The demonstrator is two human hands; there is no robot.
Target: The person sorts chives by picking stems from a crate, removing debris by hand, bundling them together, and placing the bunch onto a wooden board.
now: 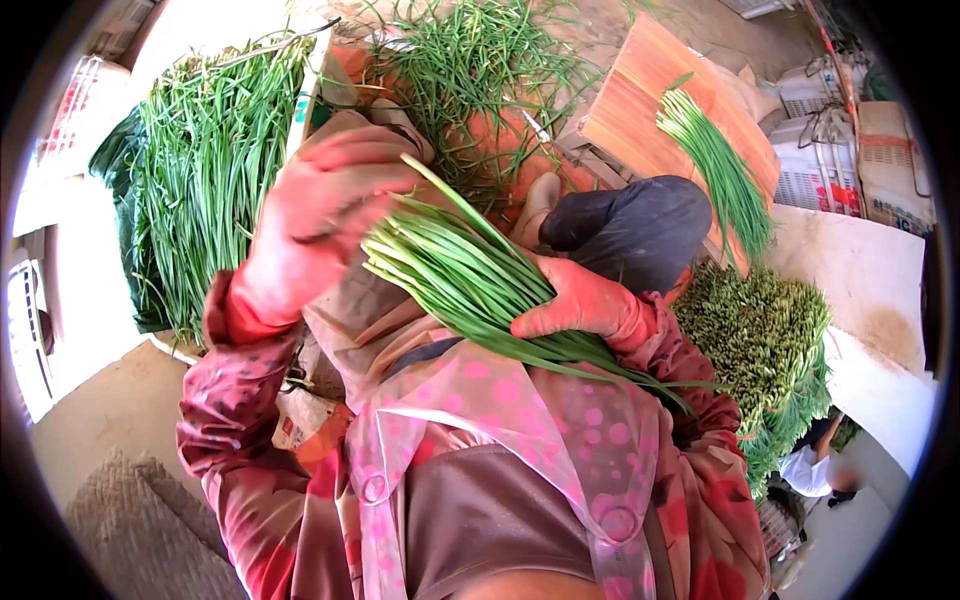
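My right hand [580, 305], in a pinkish-red rubber glove, is closed around a bunch of garlic chives [470, 275] over my lap. Their pale cut ends point left and the green leaves trail right under my forearm. One thicker stalk [445, 190] sticks out above the rest. My left hand [335, 205], gloved alike, is raised beside the pale ends; motion smears its fingers, so their grip is unclear. A spotted clear apron [600, 450] covers my front.
At left stands a big heap of chives [205, 180]. Loose leaves [480, 70] litter the ground ahead. A wooden board [640, 95] bears another bunch [715, 165]. Stacked bundles [760, 340] stand at right, near white crates [815, 150]. Another person [808, 470] is at lower right.
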